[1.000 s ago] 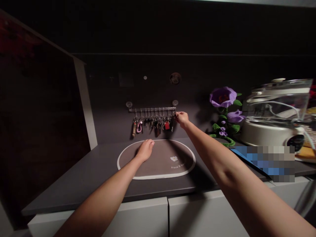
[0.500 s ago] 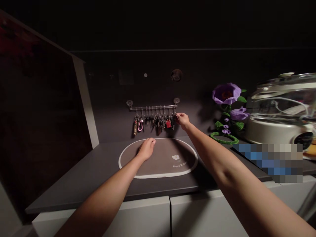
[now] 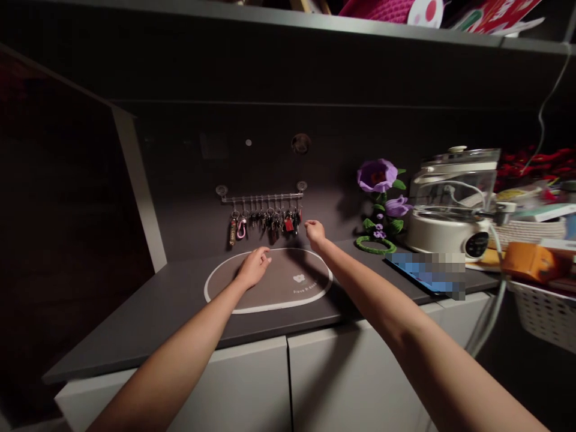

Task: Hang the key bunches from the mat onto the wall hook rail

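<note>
A clear hook rail [image 3: 263, 197] is fixed to the dark wall by two round suction cups. Several keys and key rings [image 3: 273, 221] hang from it, among them a red tag [image 3: 288, 224], a pink carabiner [image 3: 242, 228] and a brown strap with lettering [image 3: 233, 231]. My right hand [image 3: 315, 232] is just right of the rail's end, fingers curled in, with a small gap between it and the last hanging red item [image 3: 300, 214]. I see nothing in its fingers. Below the keys, my left hand [image 3: 254, 267] is over the oval brown mat [image 3: 274, 294], fingers loosely apart and holding nothing.
Right of my right hand stand purple crafted flowers [image 3: 377, 175] with a green ring base. Beyond them are a white appliance with a clear lid [image 3: 443, 234], a blurred-out tablet-like slab [image 3: 418, 273] and a white perforated basket [image 3: 544, 315]. A shelf [image 3: 270, 18] overhangs the counter.
My right hand has drawn back slightly from the last hook and down, and a red item now shows hanging there. My left hand's fingers have spread a little. The view has shifted right and up.
</note>
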`<state>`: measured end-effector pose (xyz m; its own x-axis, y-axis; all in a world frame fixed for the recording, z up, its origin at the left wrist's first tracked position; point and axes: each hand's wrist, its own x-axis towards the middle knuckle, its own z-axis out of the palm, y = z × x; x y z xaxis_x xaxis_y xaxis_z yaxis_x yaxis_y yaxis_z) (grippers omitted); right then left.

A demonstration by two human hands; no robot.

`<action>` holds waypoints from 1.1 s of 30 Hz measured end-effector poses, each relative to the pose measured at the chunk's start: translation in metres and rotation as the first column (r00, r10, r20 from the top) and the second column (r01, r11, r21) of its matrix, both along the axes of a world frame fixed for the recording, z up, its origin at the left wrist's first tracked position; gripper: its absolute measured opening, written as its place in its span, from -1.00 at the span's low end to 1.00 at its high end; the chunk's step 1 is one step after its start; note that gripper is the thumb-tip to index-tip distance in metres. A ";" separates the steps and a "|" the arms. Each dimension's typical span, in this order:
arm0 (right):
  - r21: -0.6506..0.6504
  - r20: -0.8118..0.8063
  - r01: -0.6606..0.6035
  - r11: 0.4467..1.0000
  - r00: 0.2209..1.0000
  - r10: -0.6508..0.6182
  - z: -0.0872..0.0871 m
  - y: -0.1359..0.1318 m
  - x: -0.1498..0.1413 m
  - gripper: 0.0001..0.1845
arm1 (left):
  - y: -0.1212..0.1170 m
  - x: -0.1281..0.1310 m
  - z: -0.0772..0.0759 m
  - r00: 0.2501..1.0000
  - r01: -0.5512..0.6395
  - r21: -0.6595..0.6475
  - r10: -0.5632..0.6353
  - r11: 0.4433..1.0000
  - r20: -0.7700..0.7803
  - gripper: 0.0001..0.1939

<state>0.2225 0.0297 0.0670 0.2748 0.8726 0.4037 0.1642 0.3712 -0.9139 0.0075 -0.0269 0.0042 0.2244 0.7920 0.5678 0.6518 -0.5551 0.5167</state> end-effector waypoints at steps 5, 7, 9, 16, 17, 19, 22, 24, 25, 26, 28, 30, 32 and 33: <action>0.052 -0.081 -0.156 0.986 0.984 0.160 -0.006 -0.053 -0.026 -0.30 | -0.023 0.003 0.024 0.970 0.161 -0.060 -0.147 0.985 0.196 -0.18; 0.140 -0.033 -0.284 0.949 0.956 0.291 -0.006 -0.075 -0.033 -0.13 | -0.036 0.002 0.038 0.951 0.254 -0.059 -0.239 0.965 0.195 -0.06; 0.202 0.031 -0.376 0.904 0.926 0.377 -0.008 -0.095 -0.035 -0.02 | -0.049 0.000 0.048 0.933 0.318 -0.033 -0.306 0.948 0.189 0.01; 0.172 0.264 -0.495 0.851 0.856 0.445 -0.027 -0.137 -0.030 0.02 | -0.092 -0.021 0.039 0.922 0.353 -0.037 -0.341 0.935 0.185 0.06; 0.167 0.286 -0.497 0.852 0.851 0.441 -0.029 -0.140 -0.029 0.00 | -0.097 -0.025 0.034 0.924 0.344 -0.053 -0.328 0.937 0.195 0.06; 0.164 0.315 -0.494 0.854 0.847 0.429 -0.034 -0.147 -0.029 -0.03 | -0.102 -0.030 0.024 0.926 0.330 -0.078 -0.307 0.941 0.218 0.05; 0.146 0.332 -0.489 0.860 0.843 0.424 -0.037 -0.154 -0.028 -0.05 | -0.105 -0.036 0.017 0.926 0.326 -0.100 -0.296 0.940 0.235 0.05; 0.121 0.336 -0.492 0.862 0.838 0.431 -0.037 -0.153 -0.027 -0.06 | -0.101 -0.040 0.017 0.930 0.311 -0.112 -0.279 0.944 0.238 0.04; 0.109 0.337 -0.494 0.863 0.835 0.435 -0.035 -0.151 -0.026 -0.08 | -0.098 -0.042 0.019 0.935 0.289 -0.110 -0.256 0.951 0.244 0.04; 0.102 0.335 -0.488 0.867 0.837 0.432 -0.033 -0.146 -0.024 -0.10 | -0.093 -0.045 0.021 0.942 0.251 -0.102 -0.219 0.963 0.253 0.04; 0.100 0.326 -0.434 0.895 0.864 0.383 -0.027 -0.130 -0.019 -0.14 | -0.079 -0.052 0.028 0.953 0.121 -0.084 -0.092 0.989 0.288 0.04; 0.095 0.302 -0.302 0.949 0.917 0.262 -0.017 -0.107 -0.011 -0.15 | -0.060 -0.058 0.038 0.939 -0.042 -0.094 0.071 0.995 0.336 0.04; 0.053 0.275 -0.166 0.985 0.950 0.145 -0.005 -0.081 -0.002 -0.14 | -0.038 -0.064 0.049 0.907 -0.148 -0.137 0.190 0.979 0.376 0.03; 0.019 0.267 -0.128 0.992 0.956 0.119 0.001 -0.068 0.002 -0.11 | -0.026 -0.066 0.054 0.888 -0.176 -0.160 0.227 0.971 0.401 0.02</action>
